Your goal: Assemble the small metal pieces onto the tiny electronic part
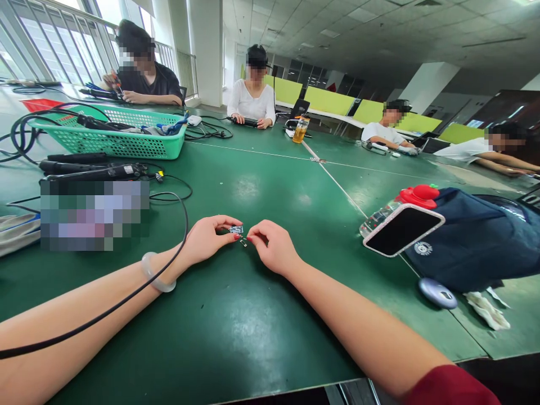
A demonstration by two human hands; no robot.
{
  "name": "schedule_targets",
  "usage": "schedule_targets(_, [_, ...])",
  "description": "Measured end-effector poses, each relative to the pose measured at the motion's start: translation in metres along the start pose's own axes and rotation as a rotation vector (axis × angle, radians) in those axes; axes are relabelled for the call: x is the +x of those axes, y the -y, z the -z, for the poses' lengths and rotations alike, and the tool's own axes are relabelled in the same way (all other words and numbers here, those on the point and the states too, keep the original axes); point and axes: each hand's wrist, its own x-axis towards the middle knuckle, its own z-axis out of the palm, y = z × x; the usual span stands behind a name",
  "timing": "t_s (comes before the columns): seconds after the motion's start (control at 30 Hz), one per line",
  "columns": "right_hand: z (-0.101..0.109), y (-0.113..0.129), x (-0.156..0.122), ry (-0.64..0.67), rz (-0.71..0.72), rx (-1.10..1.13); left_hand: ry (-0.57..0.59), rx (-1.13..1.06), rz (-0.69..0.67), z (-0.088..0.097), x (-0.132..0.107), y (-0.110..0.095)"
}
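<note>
My left hand rests on the green table and pinches a tiny circuit board between thumb and fingertips. A pale bangle sits on that wrist, and a black cable crosses the forearm. My right hand lies close beside it, fingers curled in a pinch on a very small dark part just below the board. The two hands almost touch at the fingertips.
A green basket of tools and cables stands far left, with black tools in front. A phone, a bottle with a red cap and a navy bag lie right. Other people sit along the far edge.
</note>
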Motion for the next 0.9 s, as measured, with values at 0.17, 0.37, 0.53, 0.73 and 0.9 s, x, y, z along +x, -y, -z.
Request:
schedule_targets(0.17, [0.001,0.004,0.000,-0.069,0.012,0.106,0.075,0.081,-0.054,-0.002,-0.004,-0.005])
schedule_targets(0.37, [-0.003,0.003,-0.001,-0.039,0.048,0.104,0.103,0.101,-0.093,-0.003,-0.005,-0.003])
schedule_targets(0.53, [-0.002,0.002,-0.002,-0.061,0.042,0.049,0.096,0.123,-0.088,-0.002,-0.006,-0.004])
schedule_targets(0.73, [-0.001,-0.003,0.002,-0.046,-0.070,-0.065,0.015,0.111,-0.031,-0.002,-0.004,-0.005])
schedule_targets(0.9, [-0.011,-0.012,0.003,0.144,-0.058,-0.212,-0.060,0.024,0.007,-0.002,0.000,-0.001])
